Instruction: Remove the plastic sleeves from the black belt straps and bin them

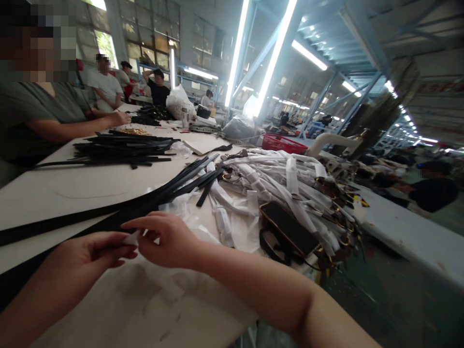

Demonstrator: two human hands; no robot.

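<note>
Low in the view, my left hand [94,255] pinches a small piece of translucent white plastic [132,238] between thumb and fingers. My right hand [167,240] meets it from the other side, thumb and fingers closed at the same piece, index finger reaching across above. Long black straps [141,205] run along the table just beyond both hands. Sheets of clear plastic film [188,212] lie beside and under my right hand. Farther right is a heap of straps wrapped in white film [271,174], with brown ends and gold-coloured rings.
A dark phone [288,227] rests against the heap. More black strips [119,147] are piled on the pale table [72,188], where a co-worker [54,111] works at far left. A red basket [284,143] and a sewing machine [335,145] stand behind the heap.
</note>
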